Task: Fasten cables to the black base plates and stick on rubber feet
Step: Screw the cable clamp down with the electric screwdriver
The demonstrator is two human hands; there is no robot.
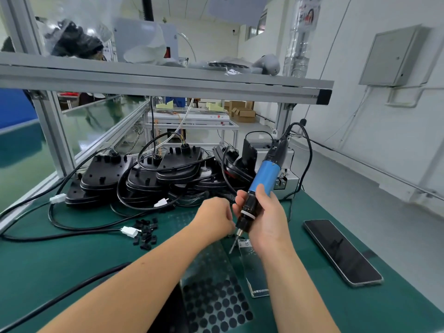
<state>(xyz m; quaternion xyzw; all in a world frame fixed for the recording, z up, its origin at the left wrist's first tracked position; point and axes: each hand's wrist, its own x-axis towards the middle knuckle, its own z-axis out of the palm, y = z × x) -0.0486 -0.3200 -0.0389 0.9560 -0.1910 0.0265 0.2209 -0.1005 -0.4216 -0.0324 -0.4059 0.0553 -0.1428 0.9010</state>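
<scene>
Now the right hand [264, 219] grips the screwdriver [260, 186]; the left hand [212, 218] is curled beside its tip, holding I cannot tell what. The black plates [144, 174] sit at 11 o'clock. The tip could poke fingers.

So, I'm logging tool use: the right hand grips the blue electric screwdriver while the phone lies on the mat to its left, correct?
Not quite. In the head view the right hand grips the blue electric screwdriver, but the phone lies to its right.

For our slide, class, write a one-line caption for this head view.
Right hand grips a blue electric screwdriver, left hand curled at its bit, before stacked black base plates.
</scene>
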